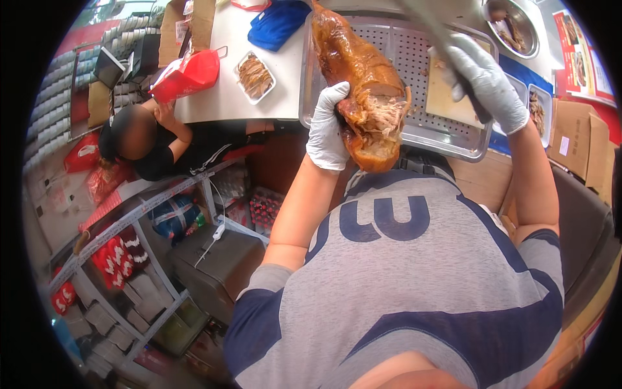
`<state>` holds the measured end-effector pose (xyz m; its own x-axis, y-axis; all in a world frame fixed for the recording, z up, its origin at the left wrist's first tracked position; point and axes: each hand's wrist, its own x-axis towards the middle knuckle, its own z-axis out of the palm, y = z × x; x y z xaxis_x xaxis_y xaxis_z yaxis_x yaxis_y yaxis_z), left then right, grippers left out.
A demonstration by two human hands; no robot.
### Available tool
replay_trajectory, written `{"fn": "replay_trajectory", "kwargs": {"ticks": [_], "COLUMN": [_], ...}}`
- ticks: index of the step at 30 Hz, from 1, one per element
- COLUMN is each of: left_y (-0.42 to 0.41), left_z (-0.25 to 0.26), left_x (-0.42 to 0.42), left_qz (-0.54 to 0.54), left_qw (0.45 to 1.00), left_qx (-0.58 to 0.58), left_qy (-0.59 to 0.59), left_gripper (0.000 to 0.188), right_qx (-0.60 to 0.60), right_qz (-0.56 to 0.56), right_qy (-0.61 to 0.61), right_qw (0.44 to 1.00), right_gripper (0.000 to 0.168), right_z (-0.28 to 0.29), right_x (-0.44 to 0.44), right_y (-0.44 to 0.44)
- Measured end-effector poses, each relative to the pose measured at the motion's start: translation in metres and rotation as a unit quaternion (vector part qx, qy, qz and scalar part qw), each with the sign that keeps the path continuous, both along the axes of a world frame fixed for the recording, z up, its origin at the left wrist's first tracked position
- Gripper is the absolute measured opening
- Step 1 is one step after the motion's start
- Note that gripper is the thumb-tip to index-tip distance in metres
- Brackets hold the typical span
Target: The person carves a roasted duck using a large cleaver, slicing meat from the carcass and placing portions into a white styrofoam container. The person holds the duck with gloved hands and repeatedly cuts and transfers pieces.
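Note:
A roast duck (362,63), glossy brown, is gripped near its cut end by my gloved left hand (330,124). Pale torn meat shows at that end, which faces my body. In my gloved right hand (483,82) is a large knife (434,30), its blade blurred and raised toward the top of the view. Below that hand lies a cream cutting board (440,92), inside a perforated metal tray (413,82). The duck is held over the left part of this tray. Sliced duck (255,77) fills a white container on the table to the left.
A steel bowl (534,44) with bones and meat stands at the far right. White trays with duck pieces (536,112) sit beyond my right wrist. At the left, another person (160,136) handles a red bag (194,73) by the table edge. A blue cloth (277,24) lies behind the sliced duck.

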<state>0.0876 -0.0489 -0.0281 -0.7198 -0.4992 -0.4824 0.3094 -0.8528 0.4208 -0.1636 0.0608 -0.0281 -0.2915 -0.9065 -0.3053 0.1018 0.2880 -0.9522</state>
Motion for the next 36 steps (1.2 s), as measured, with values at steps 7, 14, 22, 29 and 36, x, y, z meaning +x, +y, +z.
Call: {"fn": "replay_trajectory", "kwargs": {"ticks": [7,14,22,29,36], "left_y": [0.008,0.01,0.012,0.01,0.011], "left_z": [0.013,0.016,0.016,0.017,0.022], "left_x": [-0.009,-0.008,-0.006,-0.003,-0.003], "left_qz": [-0.026,-0.027,-0.03,-0.041,-0.012], "left_qw": [1.0,1.0,0.999,0.999,0.999], "left_qx": [-0.005,-0.01,-0.015,-0.018,-0.032], "left_qy": [0.001,0.004,0.003,0.027,0.004], "left_gripper": [0.057,0.056,0.055,0.056,0.054], "right_qx": [-0.186,-0.187,-0.177,-0.222,-0.214], "right_qz": [0.091,0.072,0.073,0.061,0.074], "right_qy": [0.513,0.541,0.497,0.544,0.531], "right_qw": [0.833,0.817,0.846,0.807,0.817], "right_gripper": [0.027,0.023,0.02,0.016,0.012], "right_z": [0.047,0.045,0.047,0.04,0.033], "right_x": [0.045,0.052,0.057,0.054,0.042], "right_y": [-0.026,-0.024,-0.023,-0.02,-0.007]}}
